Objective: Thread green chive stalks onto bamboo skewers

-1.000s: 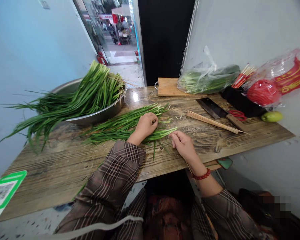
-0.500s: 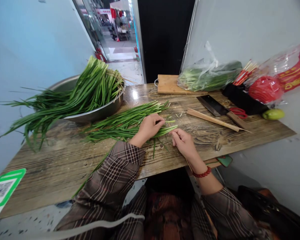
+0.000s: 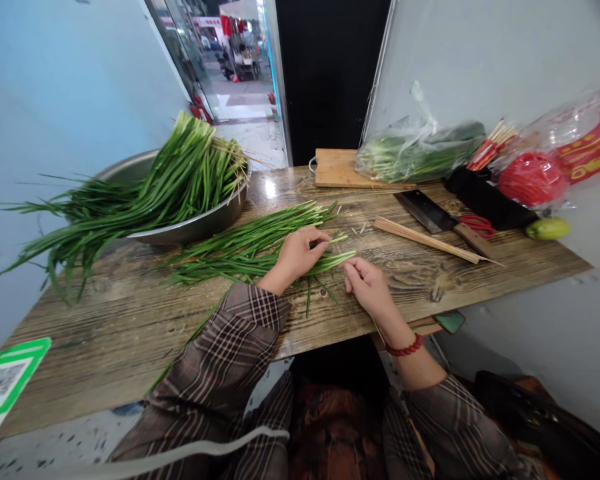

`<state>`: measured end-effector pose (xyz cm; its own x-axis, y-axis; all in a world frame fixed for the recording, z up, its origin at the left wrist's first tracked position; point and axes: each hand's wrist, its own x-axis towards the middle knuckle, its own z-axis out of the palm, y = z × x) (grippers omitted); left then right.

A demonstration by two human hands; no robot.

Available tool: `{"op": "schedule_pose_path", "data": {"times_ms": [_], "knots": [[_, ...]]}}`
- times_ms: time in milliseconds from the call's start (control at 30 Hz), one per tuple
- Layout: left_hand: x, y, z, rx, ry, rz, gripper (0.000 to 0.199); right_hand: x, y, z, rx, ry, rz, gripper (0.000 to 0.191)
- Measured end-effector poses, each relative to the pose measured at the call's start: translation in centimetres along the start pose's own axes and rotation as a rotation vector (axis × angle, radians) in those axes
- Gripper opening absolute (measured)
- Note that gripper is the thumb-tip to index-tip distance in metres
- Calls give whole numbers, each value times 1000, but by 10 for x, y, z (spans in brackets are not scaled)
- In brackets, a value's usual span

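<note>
My left hand point(image 3: 301, 255) rests on a spread of garlic chives point(image 3: 245, 240) on the wooden table, thumb and forefinger pinched at a pale stalk end. More white chive ends point(image 3: 337, 259) stick out beneath it toward my right hand point(image 3: 367, 283). The right fingers are closed in a pinch on a thin stick, seemingly a bamboo skewer, whose tip shows by the chive ends; most of it is hidden by the hand. To the right lies a bundle of bamboo skewers point(image 3: 425, 240). A few loose chive pieces point(image 3: 309, 297) lie near the left wrist.
A metal basin point(image 3: 190, 232) heaped with chives point(image 3: 180, 173) stands at left. Behind are a cutting board point(image 3: 333, 170) and bagged greens point(image 3: 415, 153). A cleaver point(image 3: 430, 213), red scissors handles point(image 3: 480, 225), a black holder point(image 3: 490, 200) and a green vegetable point(image 3: 547, 229) are at right.
My left thumb and forefinger have come closer together on a chive stalk, and its pale end has shifted slightly away from me. My right hand has stayed nearly still.
</note>
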<state>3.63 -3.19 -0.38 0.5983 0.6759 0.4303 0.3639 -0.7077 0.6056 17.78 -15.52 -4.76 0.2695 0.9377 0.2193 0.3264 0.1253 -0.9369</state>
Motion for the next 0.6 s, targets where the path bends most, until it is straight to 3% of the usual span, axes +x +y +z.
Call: {"op": "schedule_pose_path", "data": {"times_ms": [600], "knots": [[0,3,-2,-6,-11,52,13,0,-1,0,-18,8,0,25]]}}
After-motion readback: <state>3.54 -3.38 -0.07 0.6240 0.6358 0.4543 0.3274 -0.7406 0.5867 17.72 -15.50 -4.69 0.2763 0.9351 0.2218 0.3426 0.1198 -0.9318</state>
